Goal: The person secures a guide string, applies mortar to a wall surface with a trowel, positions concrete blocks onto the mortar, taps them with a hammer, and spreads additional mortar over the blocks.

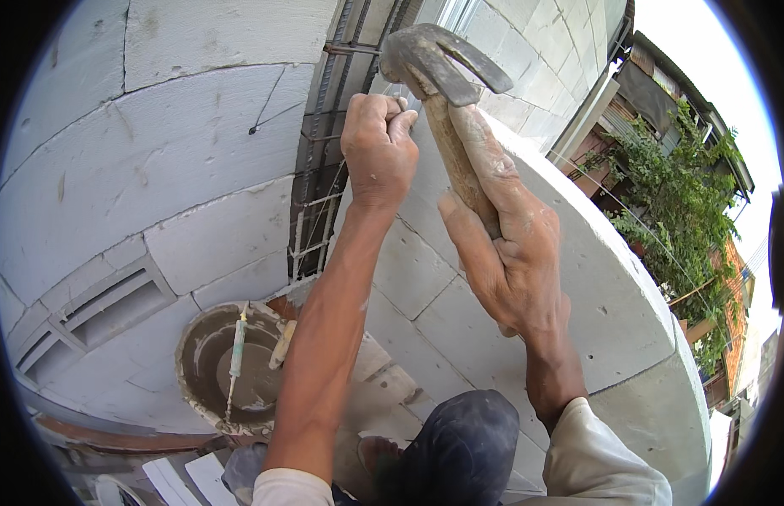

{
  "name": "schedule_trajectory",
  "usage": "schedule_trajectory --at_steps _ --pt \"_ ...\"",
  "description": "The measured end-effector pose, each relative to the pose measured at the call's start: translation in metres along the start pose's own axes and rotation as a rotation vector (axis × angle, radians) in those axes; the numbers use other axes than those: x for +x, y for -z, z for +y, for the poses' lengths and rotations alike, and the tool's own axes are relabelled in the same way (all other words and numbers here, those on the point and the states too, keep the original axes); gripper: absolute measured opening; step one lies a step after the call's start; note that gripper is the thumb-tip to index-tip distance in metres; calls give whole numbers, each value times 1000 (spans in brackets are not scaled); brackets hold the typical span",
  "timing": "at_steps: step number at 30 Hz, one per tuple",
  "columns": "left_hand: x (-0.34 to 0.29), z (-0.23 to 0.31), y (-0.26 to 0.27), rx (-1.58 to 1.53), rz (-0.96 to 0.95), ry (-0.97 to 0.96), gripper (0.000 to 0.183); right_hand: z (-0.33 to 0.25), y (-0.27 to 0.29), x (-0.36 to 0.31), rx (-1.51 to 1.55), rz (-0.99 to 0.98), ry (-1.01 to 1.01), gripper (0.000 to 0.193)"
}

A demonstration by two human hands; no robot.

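Note:
My right hand (518, 232) grips the wooden handle of a claw hammer (447, 72), with the index finger stretched along the handle. The hammer's dark metal head is raised, up and to the right of my left hand (379, 160). My left hand is closed in a pinch against the pale block wall (443, 228), beside the gap with steel bars. Between its thumb and fingers shows a small dark tip that looks like a nail (401, 104); most of it is hidden. The hammer head and the pinched fingers are apart.
Steel reinforcing bars (320, 126) stand in the gap between two block walls. A round bucket (188, 379) with grey wet mix and a tool with a pale green handle (237, 350) stands lower left. A vent opening (114, 308) sits in the left wall. Trees (679, 211) and buildings lie beyond.

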State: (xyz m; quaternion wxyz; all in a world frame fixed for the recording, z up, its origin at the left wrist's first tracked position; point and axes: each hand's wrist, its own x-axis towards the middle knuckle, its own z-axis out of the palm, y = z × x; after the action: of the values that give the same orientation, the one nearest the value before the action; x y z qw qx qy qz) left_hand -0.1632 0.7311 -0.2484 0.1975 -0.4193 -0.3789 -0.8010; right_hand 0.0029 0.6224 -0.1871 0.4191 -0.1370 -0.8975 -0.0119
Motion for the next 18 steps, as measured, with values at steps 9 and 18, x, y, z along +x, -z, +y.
schedule_trajectory --at_steps 9,18 --pt "0 0 0 -26 -10 63 20 -12 7 18 -42 -30 -2 58" --pt "6 -6 4 -71 -20 142 16 -29 7 29 -77 -99 -111 57"
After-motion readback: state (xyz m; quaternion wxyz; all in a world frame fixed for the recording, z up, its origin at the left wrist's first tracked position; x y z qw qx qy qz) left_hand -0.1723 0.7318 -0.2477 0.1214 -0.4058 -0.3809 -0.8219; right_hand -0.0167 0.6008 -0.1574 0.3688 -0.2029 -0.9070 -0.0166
